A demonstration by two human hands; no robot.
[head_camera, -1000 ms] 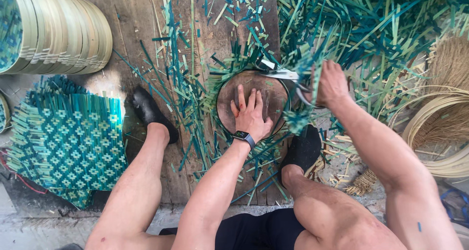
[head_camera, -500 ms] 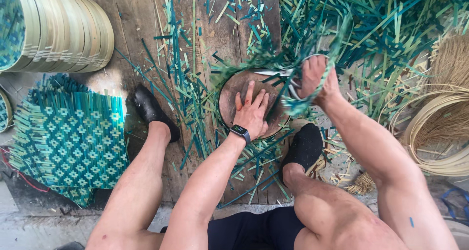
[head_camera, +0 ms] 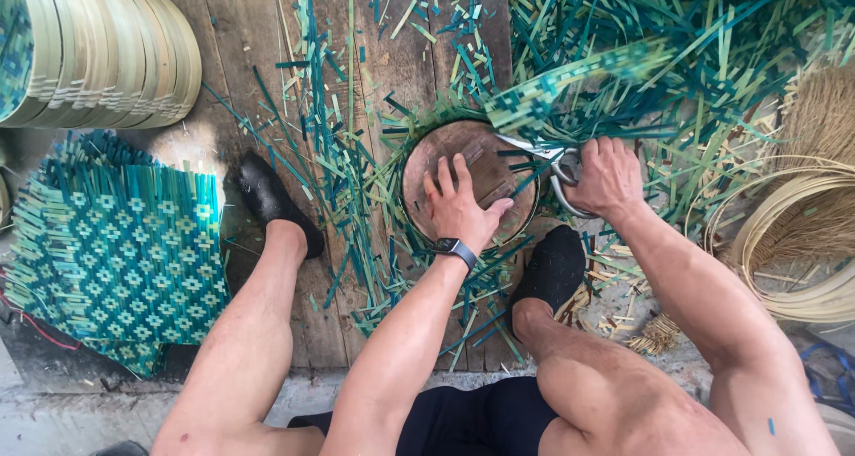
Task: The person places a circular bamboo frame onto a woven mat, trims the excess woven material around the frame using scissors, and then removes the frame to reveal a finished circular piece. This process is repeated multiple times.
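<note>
My left hand (head_camera: 460, 208), with a dark watch on its wrist, lies flat with spread fingers on a round brown wooden disc (head_camera: 485, 158). The disc rests on a green and teal woven bamboo mat whose edge (head_camera: 552, 89) curls up at the right. My right hand (head_camera: 606, 178) grips the handles of metal shears (head_camera: 552, 158), whose blades lie at the disc's right rim against the mat's edge.
Cut green strips (head_camera: 356, 198) litter the wooden boards. A stack of woven mats (head_camera: 116, 251) lies at the left, stacked round trays (head_camera: 107, 51) at the top left, bamboo hoops (head_camera: 802, 242) at the right. My feet in black shoes (head_camera: 272, 198) flank the disc.
My right hand has moved from above the disc down to its right rim with the shears. The mat's edge now curls up higher. My left hand stays pressed on the disc.
</note>
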